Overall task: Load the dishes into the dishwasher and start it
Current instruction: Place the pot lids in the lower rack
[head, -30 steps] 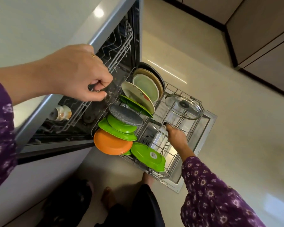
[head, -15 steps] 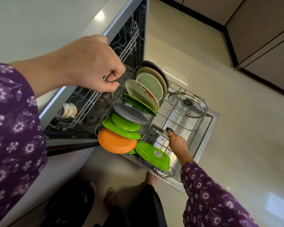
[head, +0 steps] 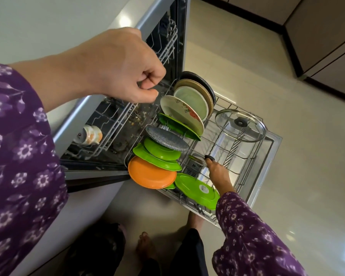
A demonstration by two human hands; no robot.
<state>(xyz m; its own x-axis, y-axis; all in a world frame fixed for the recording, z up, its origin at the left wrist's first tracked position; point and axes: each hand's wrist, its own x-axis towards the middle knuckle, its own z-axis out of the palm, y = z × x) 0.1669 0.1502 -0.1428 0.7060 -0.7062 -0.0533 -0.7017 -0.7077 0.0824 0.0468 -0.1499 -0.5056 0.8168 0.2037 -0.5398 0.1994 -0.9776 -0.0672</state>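
The dishwasher [head: 163,26] stands open with its lower rack [head: 253,176] pulled out over the door. Standing in the rack are several plates: dark, beige and white ones [head: 193,100], a floral plate [head: 182,114], green plates [head: 157,154], a grey speckled plate [head: 166,139], an orange plate [head: 150,173] and a green lid [head: 196,190]. A glass lid [head: 240,125] lies on the rack's far side. My right hand [head: 217,172] reaches into the rack and pinches the black knob of a steel lid [head: 196,156]. My left hand [head: 126,66] hovers above the upper rack [head: 116,124], fingers curled, holding nothing.
A small patterned cup [head: 90,135] lies in the upper rack. The white countertop [head: 38,22] runs along the left. Dark-edged cabinets [head: 327,36] line the far right across a pale tiled floor [head: 287,196]. My bare feet [head: 145,244] stand just in front of the open door.
My left hand has drifted right and nearer the plates in view, still curled. My right hand stays on the steel lid's knob in the rack.
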